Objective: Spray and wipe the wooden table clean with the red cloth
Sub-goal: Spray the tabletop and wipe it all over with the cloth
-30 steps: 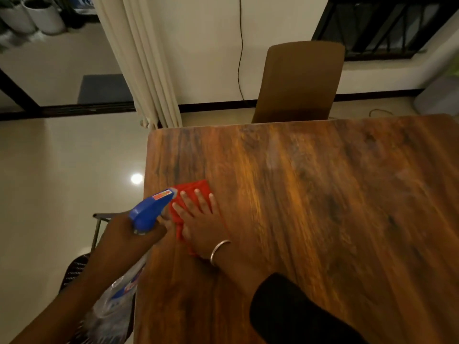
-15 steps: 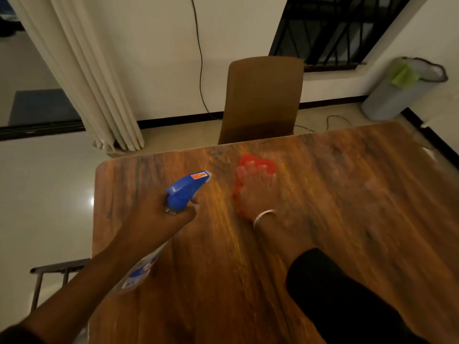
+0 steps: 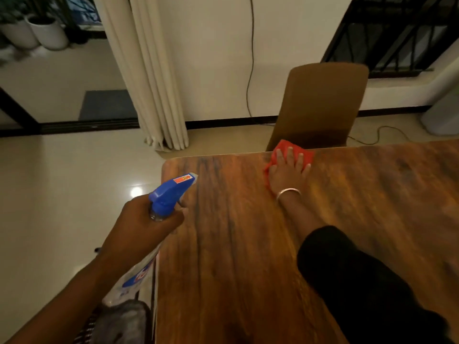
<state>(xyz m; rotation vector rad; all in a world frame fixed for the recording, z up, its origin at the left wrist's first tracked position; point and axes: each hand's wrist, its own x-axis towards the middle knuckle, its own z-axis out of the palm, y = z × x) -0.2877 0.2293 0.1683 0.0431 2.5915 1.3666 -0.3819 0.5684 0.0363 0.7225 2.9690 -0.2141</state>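
My right hand (image 3: pixel 288 173) lies flat, fingers spread, on the red cloth (image 3: pixel 285 147), pressing it onto the wooden table (image 3: pixel 248 244) right at the far edge. A silver bangle circles that wrist. My left hand (image 3: pixel 146 227) grips the neck of a clear spray bottle with a blue trigger head (image 3: pixel 171 192), held over the table's left edge, its nozzle pointing toward the far right. The bottle's body is partly hidden behind my forearm.
A brown chair (image 3: pixel 320 103) stands against the table's far edge, just behind the cloth. A cream curtain (image 3: pixel 146 70) hangs at the back left, with a cable down the wall. A dark chair (image 3: pixel 119 324) sits at the table's near left corner. Tiled floor lies left.
My right hand has slid the red cloth from the table's left part away to the far edge by the chair. The spray bottle stays in my left hand.
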